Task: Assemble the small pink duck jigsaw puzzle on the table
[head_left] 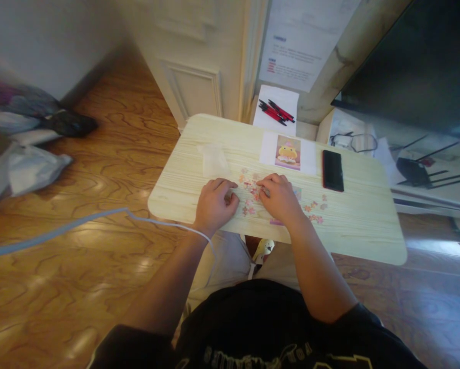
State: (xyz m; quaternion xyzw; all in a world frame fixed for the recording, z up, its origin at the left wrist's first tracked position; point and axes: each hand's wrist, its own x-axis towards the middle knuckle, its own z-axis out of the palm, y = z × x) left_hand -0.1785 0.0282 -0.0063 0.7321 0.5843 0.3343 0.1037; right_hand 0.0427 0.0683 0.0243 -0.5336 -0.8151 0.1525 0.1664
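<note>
Black shirt [253, 328] of the person fills the nearest part of what I see from my remote seat; beyond it both forearms reach over a pale wooden table [368, 220]; the main cluster of small puzzle pieces [249, 207] lies between the two hands, well apart from the table's far edge. Left hand [216, 204] rests just beside this cluster, on its left; its thumb and forefinger stand apart, with a gap which I can see. Right hand [279, 196] is at the right side of the cluster, its bent fingertips among the pieces; whether they pinch one, I cannot tell. Some loose pieces [315, 206] lie to the right of the right forearm; beyond that hand I notice a picture card [287, 152], and farther right a dark phone [333, 170]; a grey cable [161, 222] passes by the left wrist.
</note>
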